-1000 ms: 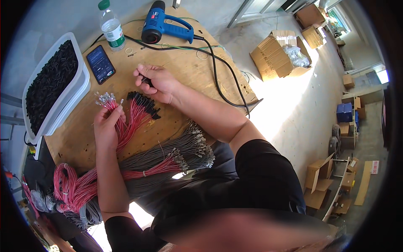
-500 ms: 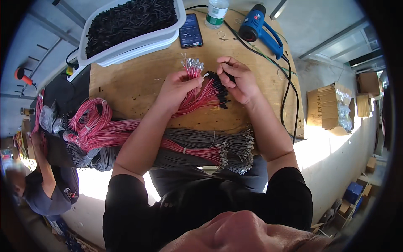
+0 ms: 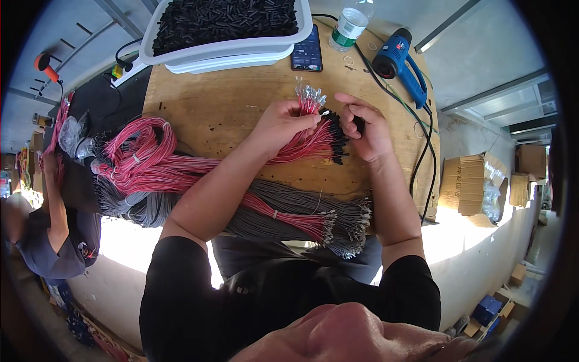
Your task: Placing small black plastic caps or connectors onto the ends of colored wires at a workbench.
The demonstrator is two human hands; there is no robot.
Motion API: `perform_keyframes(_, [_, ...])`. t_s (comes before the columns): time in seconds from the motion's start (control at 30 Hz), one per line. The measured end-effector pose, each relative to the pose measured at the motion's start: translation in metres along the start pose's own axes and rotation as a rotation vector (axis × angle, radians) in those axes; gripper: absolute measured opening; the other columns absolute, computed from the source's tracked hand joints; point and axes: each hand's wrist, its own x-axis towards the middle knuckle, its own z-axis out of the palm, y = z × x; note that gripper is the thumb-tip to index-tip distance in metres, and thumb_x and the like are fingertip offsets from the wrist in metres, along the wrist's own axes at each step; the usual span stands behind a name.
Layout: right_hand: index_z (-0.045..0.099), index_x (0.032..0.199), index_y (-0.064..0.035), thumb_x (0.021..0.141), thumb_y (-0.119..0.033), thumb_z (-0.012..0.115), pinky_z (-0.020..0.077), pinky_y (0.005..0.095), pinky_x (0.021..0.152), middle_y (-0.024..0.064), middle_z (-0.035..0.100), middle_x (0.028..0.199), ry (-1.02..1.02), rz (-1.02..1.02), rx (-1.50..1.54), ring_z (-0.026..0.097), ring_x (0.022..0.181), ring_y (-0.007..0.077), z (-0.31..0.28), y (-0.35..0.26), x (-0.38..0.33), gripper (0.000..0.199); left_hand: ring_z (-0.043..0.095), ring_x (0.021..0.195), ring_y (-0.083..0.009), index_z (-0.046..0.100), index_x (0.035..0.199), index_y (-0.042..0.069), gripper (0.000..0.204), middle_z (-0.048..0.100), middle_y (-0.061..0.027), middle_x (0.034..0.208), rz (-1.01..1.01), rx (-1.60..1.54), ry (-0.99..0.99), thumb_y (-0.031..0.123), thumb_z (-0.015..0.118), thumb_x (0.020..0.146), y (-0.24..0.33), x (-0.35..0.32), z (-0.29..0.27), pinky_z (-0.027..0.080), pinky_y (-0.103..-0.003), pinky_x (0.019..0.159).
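A: What's the left grip (image 3: 286, 125) doing?

B: It's pinched round a red wire bundle (image 3: 308, 108), just below the silver terminals (image 3: 312, 95). One lone terminal (image 3: 325, 113) pokes out past the thumb.

A: And the right grip (image 3: 370, 134)?

B: Half curled round a small black piece (image 3: 359, 125), whose shape is mostly hidden. The index finger sticks out loosely toward the terminals.

A: How do the two line up?

B: The held wire ends stand with their long axis toward the far side of the worktop (image 3: 211, 99). The lone terminal points off to the right instead, facing the right grip, which is just beside it but apart. Seen from that grip, the terminals lie leftward and a bit farther from the person.

A: What's close around them?

B: Black-sleeved ends (image 3: 339, 145) fan out between the hands. Nearer the person lie grey wires (image 3: 259, 227) with a tied red bunch (image 3: 289, 223) on top, and a red coil (image 3: 166, 142) sits to the left.

A: Farther out?

B: A white tub (image 3: 223, 50) of short black tubes (image 3: 229, 23), a phone (image 3: 308, 51), a bottle (image 3: 351, 27) and a blue heat gun (image 3: 393, 55) along the back.
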Motion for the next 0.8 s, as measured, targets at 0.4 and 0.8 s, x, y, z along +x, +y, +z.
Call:
perform_keyframes(0.4, [0.063,0.114,-0.0003,0.098,-0.006,0.056,0.0307,0.0194,0.048,0.0080,0.064,0.085,0.000,-0.096,0.018,0.045,0.057,0.0082,0.010,0.004,-0.001,0.019,0.059,0.071,-0.0109,0.065,0.098,-0.001,0.012,0.063,-0.0031,0.081,0.007,-0.009,-0.032,0.008,0.068,0.092,-0.001,0.001,-0.001,0.048,-0.025,0.068])
perform_keyframes(0.8, [0.071,0.106,0.0018,0.091,-0.001,0.068,0.0305,0.0180,0.052,0.0045,0.070,0.088,0.081,-0.116,-0.154,0.043,0.059,0.0032,0.019,0.008,-0.005,0.016,0.058,0.073,-0.0109,0.065,0.098,-0.001,0.011,0.063,-0.0030,0.081,-0.003,-0.011,-0.022,0.008,0.068,0.092,0.001,-0.001,0.000,0.047,-0.026,0.070])
